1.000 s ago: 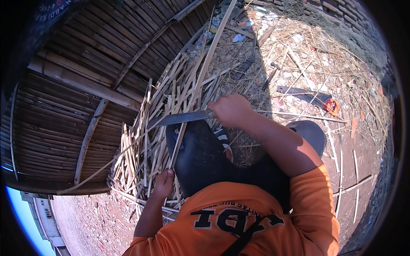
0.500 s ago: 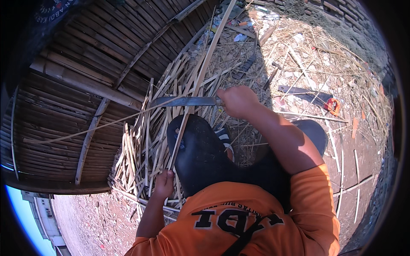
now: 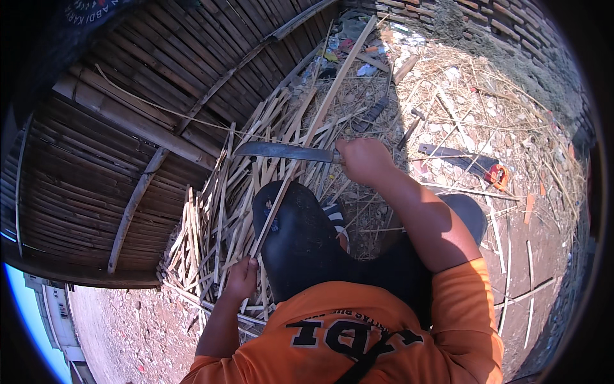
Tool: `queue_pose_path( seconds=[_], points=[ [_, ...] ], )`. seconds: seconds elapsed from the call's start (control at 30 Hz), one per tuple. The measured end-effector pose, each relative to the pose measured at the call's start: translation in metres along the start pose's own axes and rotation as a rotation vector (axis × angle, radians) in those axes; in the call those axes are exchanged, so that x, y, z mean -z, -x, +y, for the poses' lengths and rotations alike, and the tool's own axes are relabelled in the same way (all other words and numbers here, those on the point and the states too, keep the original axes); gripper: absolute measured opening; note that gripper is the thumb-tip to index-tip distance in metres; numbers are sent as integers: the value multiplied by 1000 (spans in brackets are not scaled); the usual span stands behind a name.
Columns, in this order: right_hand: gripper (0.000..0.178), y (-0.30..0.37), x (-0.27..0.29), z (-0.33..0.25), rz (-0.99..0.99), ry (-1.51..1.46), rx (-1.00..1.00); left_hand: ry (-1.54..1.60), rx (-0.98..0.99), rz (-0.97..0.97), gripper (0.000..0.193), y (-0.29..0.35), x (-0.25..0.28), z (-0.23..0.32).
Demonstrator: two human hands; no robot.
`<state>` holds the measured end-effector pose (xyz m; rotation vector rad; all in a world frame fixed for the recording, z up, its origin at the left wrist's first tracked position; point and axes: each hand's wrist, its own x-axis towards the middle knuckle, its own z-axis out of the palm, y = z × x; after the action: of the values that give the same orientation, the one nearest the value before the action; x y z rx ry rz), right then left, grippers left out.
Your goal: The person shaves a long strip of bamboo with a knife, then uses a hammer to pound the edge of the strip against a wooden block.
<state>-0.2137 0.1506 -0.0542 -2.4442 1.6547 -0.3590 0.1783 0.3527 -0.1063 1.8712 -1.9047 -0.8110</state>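
Note:
My right hand (image 3: 366, 161) is closed round the handle of a machete (image 3: 284, 151), whose dark blade points left and lies across a long bamboo strip (image 3: 338, 87). The strip slants from far ahead, over my left thigh, down to my left hand (image 3: 243, 276), which is closed on its near end. A thin pale sliver (image 3: 153, 105) trails up and left from near the blade tip; whether it is still joined to the strip I cannot tell. Under the strip and to its left lies a pile of split bamboo strips (image 3: 220, 221).
A slatted bamboo wall (image 3: 160, 51) rises at left. To the right lie a handsaw (image 3: 457, 159) with an orange handle, a hammer (image 3: 414, 119) and a dark-handled tool (image 3: 373, 114). Shavings and litter cover the ground up to a brick wall (image 3: 511, 29).
The sliver's free end has swung from low left to high on the slatted wall. The machete sits slightly further right and the view has shifted a little; both hands keep their hold.

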Motion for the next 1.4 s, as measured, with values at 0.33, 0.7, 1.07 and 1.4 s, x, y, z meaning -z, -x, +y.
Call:
queue_pose_path(
  seconds=[0.33,0.7,1.07,1.4],
  points=[
    [28,5,-15,-17,-21,91,149,-80,-102,77,40,1,-15,-9],
    [23,7,19,-8,-52,-21,25,129,10,10,43,-1,-17,-6],
    [19,1,2,-1,-53,53,45,-184,-104,76,41,4,-8,-5],
    [24,15,4,-16,-79,-60,105,-10,-74,35,42,2,-10,6]
  ],
)
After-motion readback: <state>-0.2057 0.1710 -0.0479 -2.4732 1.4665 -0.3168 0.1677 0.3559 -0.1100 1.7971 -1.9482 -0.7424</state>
